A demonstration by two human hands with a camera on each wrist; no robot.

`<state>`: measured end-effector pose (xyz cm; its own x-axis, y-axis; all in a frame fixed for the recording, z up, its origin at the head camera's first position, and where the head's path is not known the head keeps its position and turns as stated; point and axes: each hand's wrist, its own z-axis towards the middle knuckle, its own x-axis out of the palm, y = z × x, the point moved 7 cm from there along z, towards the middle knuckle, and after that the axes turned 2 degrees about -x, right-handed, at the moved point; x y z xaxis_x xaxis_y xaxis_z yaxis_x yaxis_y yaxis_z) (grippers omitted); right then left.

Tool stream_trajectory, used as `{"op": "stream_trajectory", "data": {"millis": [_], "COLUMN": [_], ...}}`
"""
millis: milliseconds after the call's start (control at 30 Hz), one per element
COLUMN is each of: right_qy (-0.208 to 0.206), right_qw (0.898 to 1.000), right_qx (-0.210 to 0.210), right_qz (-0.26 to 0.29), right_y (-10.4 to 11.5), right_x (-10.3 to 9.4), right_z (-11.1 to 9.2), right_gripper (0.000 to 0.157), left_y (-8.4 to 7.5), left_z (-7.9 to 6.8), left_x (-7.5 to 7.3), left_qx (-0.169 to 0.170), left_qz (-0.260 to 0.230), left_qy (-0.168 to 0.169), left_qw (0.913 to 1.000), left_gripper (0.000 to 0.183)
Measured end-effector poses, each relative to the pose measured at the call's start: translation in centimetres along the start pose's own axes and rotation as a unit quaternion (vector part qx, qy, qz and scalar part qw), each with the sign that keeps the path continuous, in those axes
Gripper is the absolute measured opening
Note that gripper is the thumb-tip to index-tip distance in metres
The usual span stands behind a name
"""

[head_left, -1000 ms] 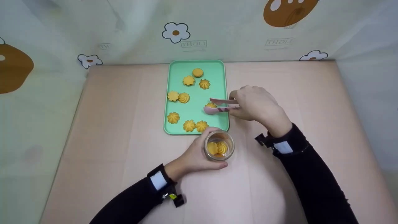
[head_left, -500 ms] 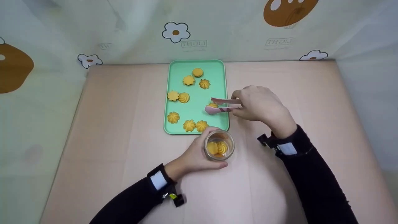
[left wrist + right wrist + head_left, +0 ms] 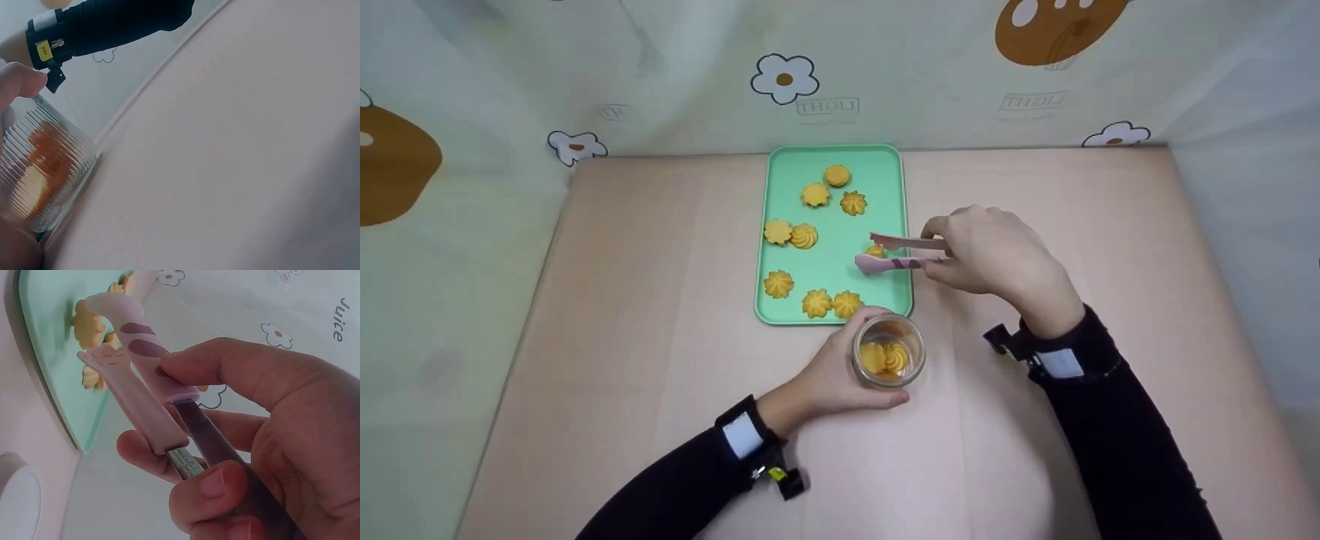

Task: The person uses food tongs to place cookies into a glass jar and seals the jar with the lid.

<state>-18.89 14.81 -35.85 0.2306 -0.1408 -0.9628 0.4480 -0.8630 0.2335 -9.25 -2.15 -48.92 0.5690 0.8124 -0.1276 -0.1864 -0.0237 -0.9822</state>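
My left hand (image 3: 840,379) grips a clear ribbed glass jar (image 3: 79,154) from its left side, with several cookies (image 3: 894,356) inside. The jar's open mouth faces up, just in front of the green tray (image 3: 840,262). In my right hand (image 3: 994,259) is a pair of pink tongs (image 3: 140,399), pinched between thumb and fingers, with paw-shaped tips. Those tips straddle a yellow cookie (image 3: 876,251) near the tray's right side; the lower tip hides part of it.
Several more piped cookies lie on the tray, among them a pair (image 3: 832,303) at its near edge and another pair (image 3: 791,234) at its left. A patterned curtain (image 3: 915,82) hangs behind the pink tabletop (image 3: 660,300).
My right hand and the tongs have shifted slightly to the right, and the cookie between the tips has moved a little the same way. The left hand and jar stay still.
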Motion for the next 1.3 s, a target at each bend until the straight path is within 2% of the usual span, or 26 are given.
{"op": "stream_trajectory", "data": {"millis": [400, 567, 667, 867, 967, 1100, 1200, 1300], "right_qy": [-0.008, -0.030, -0.062, -0.115, -0.119, -0.122, -0.117, -0.092], "right_qw": [1.000, 0.999, 0.997, 0.983, 0.978, 0.974, 0.974, 0.977], "right_qx": [0.003, -0.012, -0.032, -0.119, -0.146, -0.163, -0.161, -0.162], "right_qz": [0.012, 0.026, 0.037, 0.076, 0.090, 0.101, 0.104, 0.101], "right_y": [0.0, 0.1, 0.2, 1.0, 1.2, 1.4, 1.5, 2.0], "right_x": [-0.6, -1.8, -3.2, -5.9, -6.6, -7.1, -7.1, -6.7], "right_z": [-0.6, -1.6, -3.0, -7.3, -9.3, -11.4, -12.5, -12.9], "right_gripper": [0.029, 0.029, 0.030, 0.028, 0.030, 0.036, 0.038, 0.034], "left_y": [0.0, -0.2, -0.2, -0.2, -0.1, 0.1, 0.2, 0.1], "left_z": [0.0, 0.0, 0.0, 0.0, -0.1, -0.1, -0.1, -0.1], "left_x": [0.0, 0.0, 0.0, 0.0, 0.0, 0.0, 0.0, 0.1], "left_qx": [-0.003, 0.002, 0.004, 0.003, -0.006, -0.018, -0.022, -0.016], "left_qz": [-0.002, -0.003, 0.000, 0.004, 0.009, 0.010, -0.002, -0.019], "left_qy": [0.005, 0.006, 0.005, -0.001, -0.003, -0.001, 0.001, 0.005], "left_qw": [1.0000, 1.0000, 1.0000, 1.0000, 0.9999, 0.9998, 0.9997, 0.9997], "left_gripper": [0.092, 0.092, 0.092, 0.093, 0.095, 0.097, 0.095, 0.095]}}
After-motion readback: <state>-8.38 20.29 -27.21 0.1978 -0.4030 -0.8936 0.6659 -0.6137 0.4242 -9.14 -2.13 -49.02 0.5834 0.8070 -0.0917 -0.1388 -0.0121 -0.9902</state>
